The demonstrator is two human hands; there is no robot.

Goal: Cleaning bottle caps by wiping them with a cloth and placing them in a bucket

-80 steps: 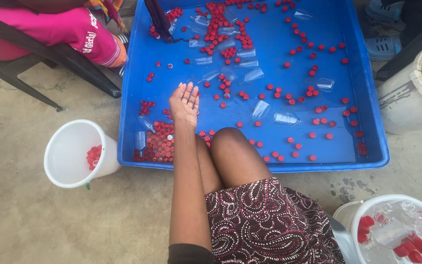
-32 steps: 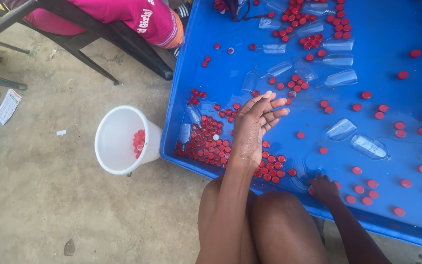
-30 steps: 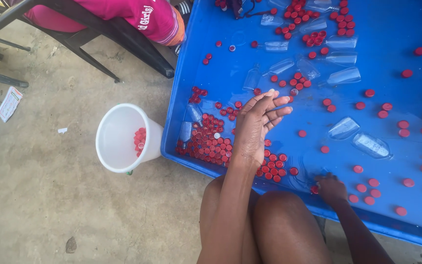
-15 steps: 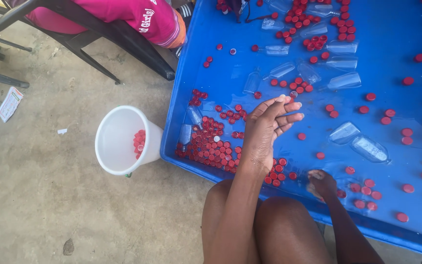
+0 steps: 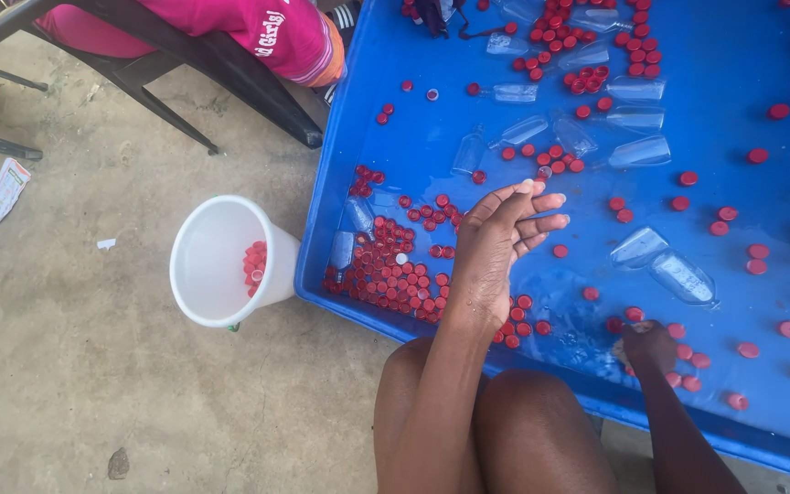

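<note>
Left hand (image 5: 496, 252) raised over the near-left part of the large blue plastic tub (image 5: 322, 229), palm turned up, fingers (image 5: 541, 206) loosely spread and slightly curled, nothing seen between them. Directly beneath, a dense heap of small red plastic bottle caps (image 5: 390, 274) gathered against the tub's near-left corner, probably swept together there for easy scooping. Right hand (image 5: 649, 348) lowered to the tub floor by the near edge, fingers curled downward among scattered red caps; whether closed on any, impossible to tell. Small clear plastic bottles (image 5: 678, 274) lying on their sides across the wet tub floor, uncapped from the look of it, with more loose caps strewn toward the far edge. White plastic bucket (image 5: 221, 265) tilted against the tub's left outer wall on the concrete floor (image 5: 93, 393), a few red caps settled inside, its mouth leaning up within reach of the heap. Another person in a pink top (image 5: 258, 32) seated on a dark chair beyond the far-left corner.
</note>
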